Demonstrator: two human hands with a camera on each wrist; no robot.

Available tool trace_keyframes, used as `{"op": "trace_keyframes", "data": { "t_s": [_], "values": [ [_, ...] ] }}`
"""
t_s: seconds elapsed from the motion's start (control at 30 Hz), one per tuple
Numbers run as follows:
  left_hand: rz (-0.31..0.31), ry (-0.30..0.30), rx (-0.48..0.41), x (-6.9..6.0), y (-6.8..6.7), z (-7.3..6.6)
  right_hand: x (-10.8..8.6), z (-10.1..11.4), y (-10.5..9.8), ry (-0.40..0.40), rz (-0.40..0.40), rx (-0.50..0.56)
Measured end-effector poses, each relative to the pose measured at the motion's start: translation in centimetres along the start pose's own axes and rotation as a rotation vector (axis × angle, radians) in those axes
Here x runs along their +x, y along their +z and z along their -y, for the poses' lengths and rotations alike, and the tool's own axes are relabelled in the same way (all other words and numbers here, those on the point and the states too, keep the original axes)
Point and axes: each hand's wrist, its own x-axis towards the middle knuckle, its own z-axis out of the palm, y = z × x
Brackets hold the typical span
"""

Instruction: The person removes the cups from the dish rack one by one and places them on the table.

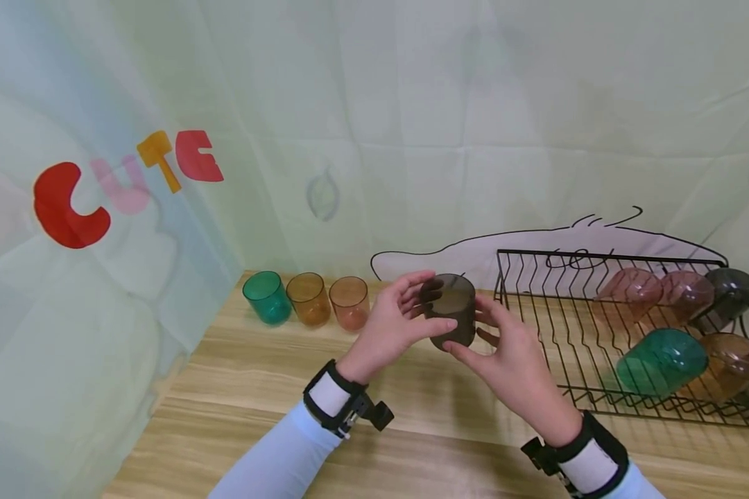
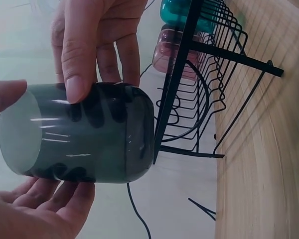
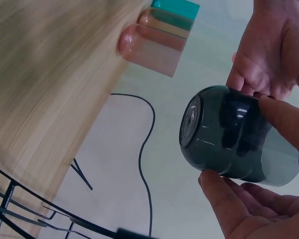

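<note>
Between both hands: dark gray glass, mouth up, held clear of the wooden table. Left hand grips its left side, thumb across the near wall; right hand grips its right side, thumb low by the base. Left of left hand, on table, mouths up, nearest first: pink glass, amber glass, teal glass. Right of right hand: black wire rack holding tinted glasses.
</note>
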Motion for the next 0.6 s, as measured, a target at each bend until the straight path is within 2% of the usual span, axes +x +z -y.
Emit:
{"op": "trace_keyframes", "data": {
  "t_s": [0.3,0.6],
  "values": [
    [0.015,0.001,0.046,0.02,-0.01,-0.2,-0.12,-0.12,-0.01,0.002,-0.001,0.011],
    [0.011,0.011,0.055,0.26,-0.34,0.29,-0.04,-0.25,-0.03,0.013,0.004,0.02]
  ]
}}
